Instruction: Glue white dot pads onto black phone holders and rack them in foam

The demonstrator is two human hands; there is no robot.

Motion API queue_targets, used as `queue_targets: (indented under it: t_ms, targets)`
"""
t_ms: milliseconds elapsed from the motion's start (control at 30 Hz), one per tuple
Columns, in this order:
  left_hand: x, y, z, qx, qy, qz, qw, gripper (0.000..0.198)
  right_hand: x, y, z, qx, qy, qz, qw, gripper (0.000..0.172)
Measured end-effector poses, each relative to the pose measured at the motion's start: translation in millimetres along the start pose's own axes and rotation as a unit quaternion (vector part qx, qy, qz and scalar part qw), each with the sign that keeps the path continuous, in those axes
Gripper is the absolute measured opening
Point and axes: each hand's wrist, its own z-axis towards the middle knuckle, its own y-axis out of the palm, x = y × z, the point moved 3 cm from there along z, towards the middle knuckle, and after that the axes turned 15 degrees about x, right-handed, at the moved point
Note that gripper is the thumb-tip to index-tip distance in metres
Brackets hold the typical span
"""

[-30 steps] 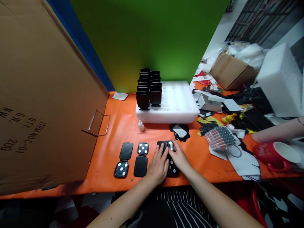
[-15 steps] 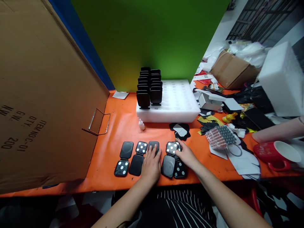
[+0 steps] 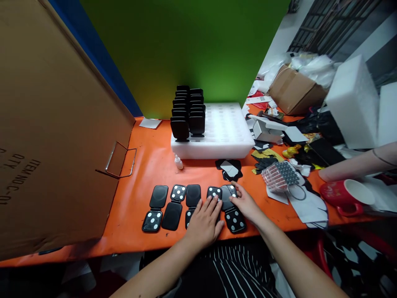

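Several opened black compact cases lie in a row near the orange table's (image 3: 149, 157) front edge, each with a plain half and a half with white dots. My left hand (image 3: 204, 221) lies flat, fingers spread, on the fourth case (image 3: 214, 193) and partly covers the third case (image 3: 192, 195). My right hand (image 3: 246, 203) rests its fingers on the rightmost case (image 3: 235, 218), touching its upper half. The two leftmost cases (image 3: 155, 209) (image 3: 174, 205) lie untouched.
A white foam tray (image 3: 229, 132) behind holds two rows of upright black cases (image 3: 187, 111). A small white bottle (image 3: 178, 162) stands before it. A big cardboard sheet (image 3: 52, 124) leans at left. At right: clutter, a red mug (image 3: 345, 194), another person's arm (image 3: 356, 165).
The stacked cases under my hands have been spread apart into the row. My left hand slid one case leftward, then moved right onto the fourth; my right hand shifted right with the last.
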Motion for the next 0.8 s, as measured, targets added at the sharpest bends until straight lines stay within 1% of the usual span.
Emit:
queue_targets:
  t_ms: [100,167,233,267,367,467,600,700,767,800]
  targets:
    - [0.3,1.5,-1.3,0.008,-0.020,0.025,0.999,0.052,0.7,-14.6,-3.8,0.071,0.010,0.013,0.997,0.071]
    - [1.9,1.2,0.6,0.015,-0.036,0.036,0.999,0.053,1.8,-19.5,-8.0,0.096,0.024,0.037,0.994,0.070]
    - [5.7,0.5,5.2,0.020,-0.038,0.032,0.999,0.057,3.6,-19.5,-12.6,0.094,0.036,0.057,0.993,0.059]
    - [8.6,0.5,8.3,0.020,-0.028,0.023,0.999,0.060,4.7,-18.6,-14.5,0.088,0.039,0.061,0.993,0.052]
    - [18.8,4.1,16.9,-0.001,0.025,-0.015,1.000,0.067,8.7,-18.0,-17.0,0.076,0.033,0.046,0.995,0.037]
    - [23.6,10.5,20.3,-0.024,0.045,-0.029,0.998,0.070,11.6,-26.6,-12.8,0.082,0.013,0.002,0.997,0.032]
    - [21.5,14.6,18.6,-0.040,0.049,-0.023,0.998,0.067,7.4,-52.7,2.0,0.110,-0.028,-0.042,0.993,0.030]
    - [18.8,14.3,19.3,-0.051,0.060,-0.027,0.997,0.065,2.5,-69.4,11.2,0.102,-0.053,-0.102,0.988,0.030]
    - [17.2,14.0,21.7,-0.057,0.064,-0.029,0.996,0.065,1.1,-75.5,10.9,0.113,-0.087,-0.190,0.971,0.035]
    - [16.5,14.0,23.1,-0.059,0.066,-0.028,0.996,0.064,0.4,-77.4,8.1,0.139,-0.122,-0.248,0.951,0.038]
